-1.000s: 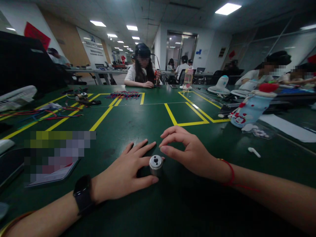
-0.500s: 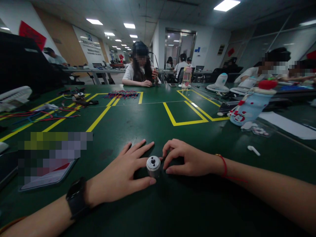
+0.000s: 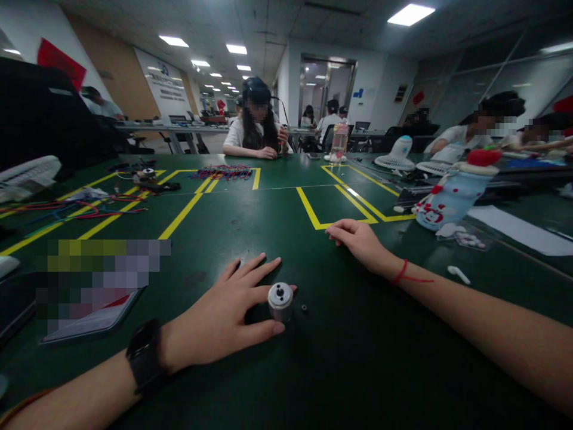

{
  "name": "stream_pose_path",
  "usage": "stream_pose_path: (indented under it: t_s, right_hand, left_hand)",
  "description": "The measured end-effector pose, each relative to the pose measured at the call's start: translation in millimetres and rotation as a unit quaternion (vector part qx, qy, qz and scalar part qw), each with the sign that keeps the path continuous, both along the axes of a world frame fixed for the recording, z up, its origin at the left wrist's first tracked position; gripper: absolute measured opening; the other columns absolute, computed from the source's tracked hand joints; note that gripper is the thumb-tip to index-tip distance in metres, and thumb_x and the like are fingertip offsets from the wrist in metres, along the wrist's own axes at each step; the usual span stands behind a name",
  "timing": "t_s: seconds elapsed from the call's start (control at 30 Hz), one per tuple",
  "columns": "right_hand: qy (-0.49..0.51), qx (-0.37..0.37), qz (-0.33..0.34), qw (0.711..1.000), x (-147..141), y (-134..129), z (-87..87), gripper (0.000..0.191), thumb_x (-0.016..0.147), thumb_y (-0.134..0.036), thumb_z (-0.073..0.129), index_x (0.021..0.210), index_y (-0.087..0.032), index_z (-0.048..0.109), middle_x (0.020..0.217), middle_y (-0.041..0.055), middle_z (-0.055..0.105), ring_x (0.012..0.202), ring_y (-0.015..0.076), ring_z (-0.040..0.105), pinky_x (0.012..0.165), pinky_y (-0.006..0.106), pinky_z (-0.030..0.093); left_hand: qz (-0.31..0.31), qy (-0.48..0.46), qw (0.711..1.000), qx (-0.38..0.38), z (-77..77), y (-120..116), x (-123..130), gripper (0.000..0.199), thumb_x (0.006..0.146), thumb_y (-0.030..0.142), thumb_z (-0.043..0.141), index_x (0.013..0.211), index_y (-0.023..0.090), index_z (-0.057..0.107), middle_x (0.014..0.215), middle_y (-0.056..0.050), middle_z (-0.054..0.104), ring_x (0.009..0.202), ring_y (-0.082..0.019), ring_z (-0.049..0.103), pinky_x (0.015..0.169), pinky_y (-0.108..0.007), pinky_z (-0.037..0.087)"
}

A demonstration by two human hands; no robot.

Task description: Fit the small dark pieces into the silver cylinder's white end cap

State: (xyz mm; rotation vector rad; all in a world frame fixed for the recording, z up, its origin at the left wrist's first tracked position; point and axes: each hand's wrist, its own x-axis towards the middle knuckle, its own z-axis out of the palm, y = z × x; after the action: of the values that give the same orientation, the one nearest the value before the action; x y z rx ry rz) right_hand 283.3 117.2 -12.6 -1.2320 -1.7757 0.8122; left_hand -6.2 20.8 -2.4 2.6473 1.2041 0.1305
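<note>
A silver metal cylinder (image 3: pixel 280 303) stands upright on the green table, its round top showing a dark centre and small holes. The thumb and index finger of my left hand (image 3: pixel 228 316) grip it from both sides, while the other fingers spread on the tabletop. Just right of the cylinder lies a tiny metal ring-like part (image 3: pixel 304 308), untouched. Farther right and forward, near a yellow tape corner, my right hand (image 3: pixel 358 243) has its fingers pressed together. Whatever its fingertips may hold is too small to make out.
Bundled wires (image 3: pixel 224 172) and loose wires (image 3: pixel 98 206) lie to the left, beyond a clear-edged sleeve (image 3: pixel 96 319). At right are a blue bottle (image 3: pixel 456 194), a white earbud (image 3: pixel 459 275) and small fans (image 3: pixel 396 156). A person (image 3: pixel 253 128) sits opposite.
My right hand has moved away from the cylinder, forward and to the right, its fingers drawn together. The tiny ring-like part now shows on the table. My left hand keeps its place at the cylinder.
</note>
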Motion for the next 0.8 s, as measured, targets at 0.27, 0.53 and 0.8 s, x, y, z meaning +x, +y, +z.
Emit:
stream_pose_path:
  t_s: [0.27, 0.53, 0.8]
  right_hand:
    - [-0.061, -0.01, 0.044, 0.997, -2.6, -8.5, 3.7, 0.026, 0.083, -0.037, 0.06, 0.087, -0.013, 0.07, 0.075, 0.0041, 0.065, 0.065, 0.0139, 0.053, 0.062, 0.029, 0.041]
    - [-0.239, 0.088, 0.366, 0.895, -15.8, -42.4, 23.3, 0.029, 0.075, -0.043, 0.073, 0.1, -0.027, 0.073, 0.111, 0.003, 0.061, 0.105, 0.0201, 0.054, 0.092, 0.037, 0.033]
    - [-0.062, 0.108, 0.285, 0.95, -36.7, -61.6, 28.0, 0.018, 0.083, -0.032, 0.068, 0.094, -0.017, 0.071, 0.098, 0.0043, 0.058, 0.092, 0.0141, 0.057, 0.084, 0.029, 0.044]
  left_hand:
    - [-0.004, -0.003, 1.0, 0.009, -0.2, -0.4, 1.0, 0.053, 0.09, 0.06, 0.05, 0.14, 0.049, 0.037, 0.158, 0.006, 0.014, 0.143, -0.038, 0.014, 0.109, -0.068, 0.014]
    - [-0.01, 0.009, 1.0, 0.006, -1.4, 2.0, 3.1, 0.05, 0.091, 0.058, 0.049, 0.139, 0.048, 0.039, 0.159, 0.007, 0.012, 0.144, -0.036, 0.011, 0.109, -0.069, 0.011]
    - [-0.009, 0.007, 1.0, 0.012, -4.9, 2.1, 3.1, 0.043, 0.091, 0.058, 0.049, 0.132, 0.046, 0.049, 0.159, 0.006, 0.012, 0.145, -0.035, 0.01, 0.11, -0.069, 0.011]
